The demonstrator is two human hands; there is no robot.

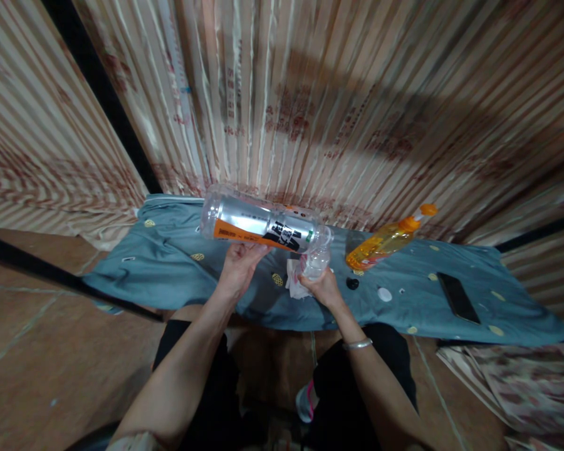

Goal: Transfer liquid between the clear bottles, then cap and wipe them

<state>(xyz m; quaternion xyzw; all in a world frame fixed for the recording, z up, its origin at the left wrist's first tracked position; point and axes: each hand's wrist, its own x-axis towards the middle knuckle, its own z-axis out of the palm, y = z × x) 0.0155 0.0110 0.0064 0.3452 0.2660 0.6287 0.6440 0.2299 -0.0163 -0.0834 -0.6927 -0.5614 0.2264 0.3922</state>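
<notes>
The left hand grips a big clear bottle tipped sideways over the cloth-covered table's near edge; the right hand pinches a small plastic cup at its mouth. Tipping too far could flood the cup.

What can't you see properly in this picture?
- Head view: writing on the big bottle is too blurred to read.
- What the right hand grips: its fingers partly hide the clear thing and white tissue.
- Left hand covers the bottle's underside.

Orange bottle, phone, 2 caps on blue cloth.
</notes>
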